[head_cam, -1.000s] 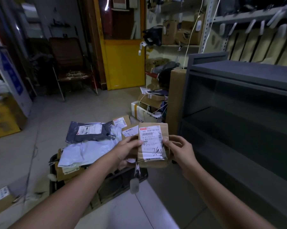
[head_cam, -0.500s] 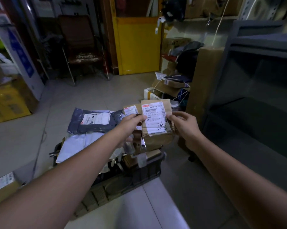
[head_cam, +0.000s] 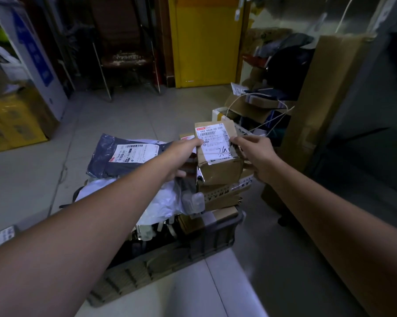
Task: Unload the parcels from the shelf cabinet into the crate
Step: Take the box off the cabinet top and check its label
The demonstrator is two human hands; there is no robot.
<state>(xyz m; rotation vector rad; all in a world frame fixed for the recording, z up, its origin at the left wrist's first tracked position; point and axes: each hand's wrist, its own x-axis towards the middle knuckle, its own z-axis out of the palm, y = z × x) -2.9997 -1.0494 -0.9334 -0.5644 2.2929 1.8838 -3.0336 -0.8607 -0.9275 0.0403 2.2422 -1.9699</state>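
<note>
above the heaped crate (head_cam: 215,239), left hand (head_cam: 181,154) and right hand (head_cam: 257,156) pinch one parcel (head_cam: 220,172), not yet placed; remainder unseen.

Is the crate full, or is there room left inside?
Full: parcels heap above the crate rim. The left hand and right hand hold a box over them.

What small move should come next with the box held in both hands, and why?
Probably lower the box a little onto the stacked boxes in the crate, then let go. The left hand and right hand hold it over that pile, and the crate is already heaped.
</note>
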